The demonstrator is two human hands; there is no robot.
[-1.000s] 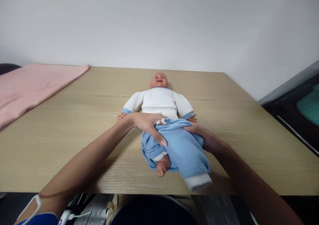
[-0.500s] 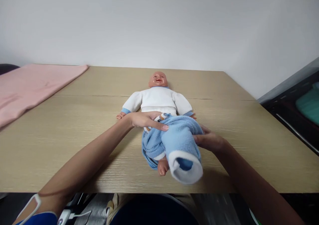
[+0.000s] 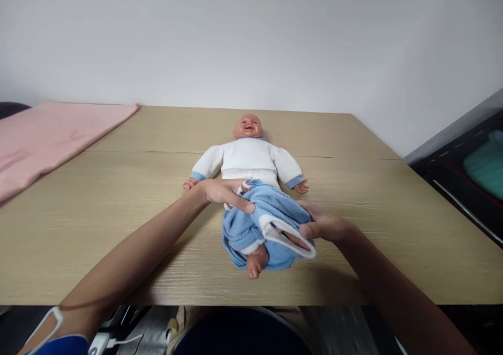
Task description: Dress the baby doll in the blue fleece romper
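A baby doll (image 3: 248,156) in a white top with blue cuffs lies on its back, head toward the wall. Light blue fleece trousers (image 3: 243,229) are bunched around its legs. One bare foot (image 3: 257,261) sticks out of a white-edged leg opening. My left hand (image 3: 227,192) grips the trousers near the waist, thumb on top. My right hand (image 3: 320,223) pinches the other trouser leg near its white cuff (image 3: 286,234); the opening is squashed flat and tilted, with skin colour showing inside. The doll's second foot is mostly hidden.
A pink cloth (image 3: 51,140) lies over the left side of the wooden table (image 3: 118,261). A black case-like object (image 3: 467,166) with teal material stands at the right edge. A white wall (image 3: 251,41) rises behind the table.
The free trouser leg has been pulled back toward the waist and its round white opening is now flattened. My right hand has shifted onto the cuff; my left hand stays nearly in place.
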